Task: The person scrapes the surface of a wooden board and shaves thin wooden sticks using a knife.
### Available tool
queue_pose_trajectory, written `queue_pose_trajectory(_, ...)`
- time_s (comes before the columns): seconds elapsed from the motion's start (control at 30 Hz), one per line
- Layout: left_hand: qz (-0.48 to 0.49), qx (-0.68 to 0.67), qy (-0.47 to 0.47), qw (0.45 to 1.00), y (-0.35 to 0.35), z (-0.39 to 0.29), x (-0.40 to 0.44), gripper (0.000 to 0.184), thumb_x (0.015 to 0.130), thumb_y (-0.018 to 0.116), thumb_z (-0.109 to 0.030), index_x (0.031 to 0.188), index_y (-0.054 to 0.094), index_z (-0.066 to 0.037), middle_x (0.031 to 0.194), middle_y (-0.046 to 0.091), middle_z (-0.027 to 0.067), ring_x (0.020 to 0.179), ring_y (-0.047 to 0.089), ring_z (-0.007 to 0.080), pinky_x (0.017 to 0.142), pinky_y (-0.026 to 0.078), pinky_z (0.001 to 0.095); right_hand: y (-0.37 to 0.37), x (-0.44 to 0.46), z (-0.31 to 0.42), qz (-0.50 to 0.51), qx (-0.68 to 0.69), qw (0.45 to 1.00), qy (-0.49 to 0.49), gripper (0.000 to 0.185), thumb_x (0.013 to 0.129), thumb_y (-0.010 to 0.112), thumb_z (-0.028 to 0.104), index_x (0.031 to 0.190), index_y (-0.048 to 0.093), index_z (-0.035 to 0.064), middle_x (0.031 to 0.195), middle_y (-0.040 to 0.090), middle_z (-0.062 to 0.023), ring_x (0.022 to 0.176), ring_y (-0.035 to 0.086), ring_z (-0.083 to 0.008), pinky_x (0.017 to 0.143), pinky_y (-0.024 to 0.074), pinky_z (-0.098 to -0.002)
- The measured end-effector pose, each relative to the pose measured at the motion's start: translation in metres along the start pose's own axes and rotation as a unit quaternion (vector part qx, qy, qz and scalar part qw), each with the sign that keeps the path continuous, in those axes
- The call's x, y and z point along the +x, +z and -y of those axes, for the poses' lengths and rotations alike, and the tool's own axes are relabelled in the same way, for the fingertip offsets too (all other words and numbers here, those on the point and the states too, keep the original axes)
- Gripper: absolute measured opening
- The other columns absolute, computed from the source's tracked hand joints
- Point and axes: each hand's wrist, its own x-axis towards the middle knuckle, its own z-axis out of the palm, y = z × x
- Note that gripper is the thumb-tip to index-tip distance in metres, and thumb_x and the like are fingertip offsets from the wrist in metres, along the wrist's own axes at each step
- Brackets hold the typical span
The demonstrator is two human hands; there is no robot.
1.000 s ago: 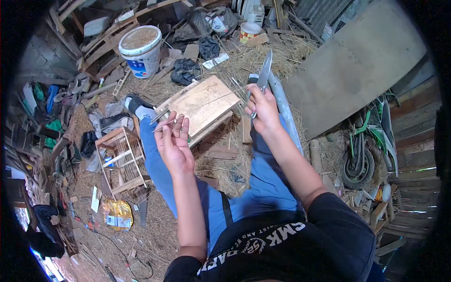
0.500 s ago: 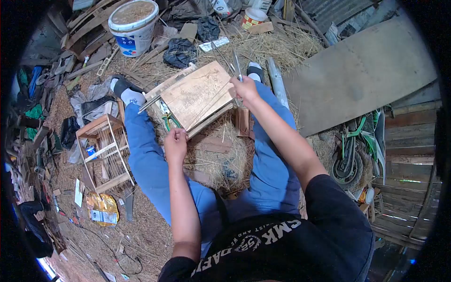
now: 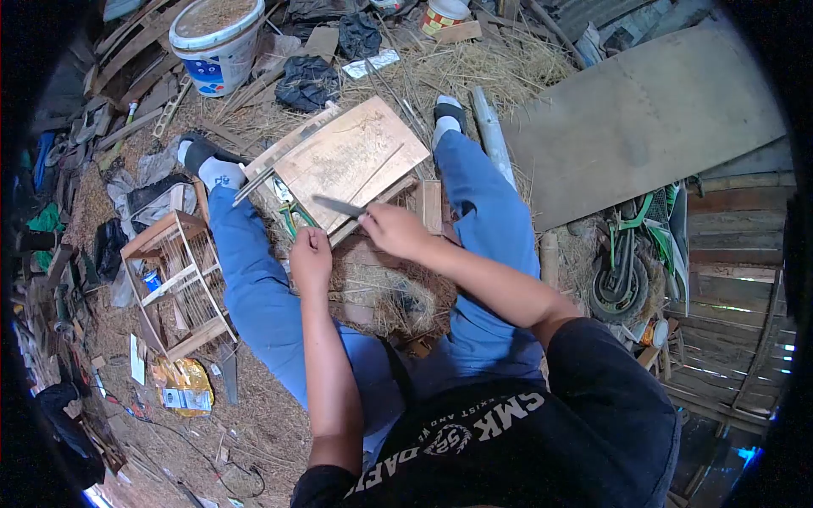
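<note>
My right hand (image 3: 394, 230) grips a knife (image 3: 339, 206), its blade pointing left over the near edge of a wooden board (image 3: 351, 157). Close beside it, my left hand (image 3: 311, 252) is closed in a pinch at the board's lower left corner; what its fingers hold, if anything, is too small to make out. Green-handled pliers (image 3: 292, 216) lie just beyond the left hand, along the board's left side. Thin sticks (image 3: 257, 182) jut out at that same side. A thin strip and small shavings rest on the board's top.
A wooden frame with thin bars (image 3: 179, 284) stands left of my left leg. A white bucket (image 3: 218, 46) is at the far left, and black plastic bags (image 3: 306, 83) lie beyond the board. A large flat sheet (image 3: 644, 127) and a motorbike wheel (image 3: 621, 288) are on the right.
My right hand has brought the knife down and left from the board's right end to near my left hand. The blade has turned from pointing away to pointing left. The view has shifted slightly.
</note>
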Motion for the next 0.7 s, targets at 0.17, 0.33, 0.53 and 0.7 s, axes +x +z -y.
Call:
queue_pose_trajectory(0.17, -0.004, -0.018, -0.007, 1.0, 0.003, 0.004, 0.001, 0.018, 0.096, 0.064, -0.018, 0.087, 0.063, -0.002, 0.068, 0.063, 0.0128, 0.06, 0.06, 0.0246, 0.058, 0.046, 0.0386, 0.005, -0.007, 0.02, 0.046, -0.033, 0.998, 0.008, 0.04, 0.101, 0.052, 0.04, 0.094, 0.061, 0.0013, 0.078, 0.068, -0.0225, 0.074, 0.068, -0.0434, 0.066, 0.0531, -0.0548)
queue_pose_trajectory(0.33, 0.016, 0.006, -0.019, 1.0, -0.003, -0.003, 0.002, 0.018, 0.095, 0.066, -0.019, 0.088, 0.064, -0.002, 0.07, 0.065, 0.0115, 0.063, 0.062, 0.0218, 0.062, 0.048, 0.0362, 0.006, -0.004, 0.015, 0.021, -0.064, 0.997, -0.03, 0.042, 0.1, 0.053, 0.041, 0.088, 0.063, 0.0019, 0.07, 0.067, -0.0214, 0.066, 0.068, -0.0421, 0.061, 0.0531, -0.0539)
queue_pose_trajectory(0.53, 0.029, -0.023, -0.045, 0.998, 0.002, 0.004, 0.004, 0.017, 0.094, 0.067, -0.017, 0.089, 0.065, -0.001, 0.07, 0.065, 0.0107, 0.062, 0.06, 0.02, 0.061, 0.047, 0.0356, 0.012, -0.002, 0.008, -0.003, -0.075, 0.997, -0.026, 0.044, 0.099, 0.054, 0.044, 0.084, 0.065, 0.0036, 0.067, 0.067, -0.02, 0.063, 0.067, -0.0414, 0.059, 0.053, -0.0538)
queue_pose_trajectory(0.7, 0.024, -0.027, -0.048, 0.998, 0.003, 0.008, 0.005, 0.018, 0.094, 0.067, -0.017, 0.088, 0.064, 0.0, 0.07, 0.064, 0.0094, 0.062, 0.058, 0.0177, 0.06, 0.047, 0.0343, -0.006, 0.008, -0.018, -0.056, -0.053, 0.994, 0.081, 0.044, 0.099, 0.054, 0.045, 0.085, 0.067, 0.0053, 0.066, 0.066, -0.0195, 0.063, 0.067, -0.0408, 0.059, 0.0533, -0.0538)
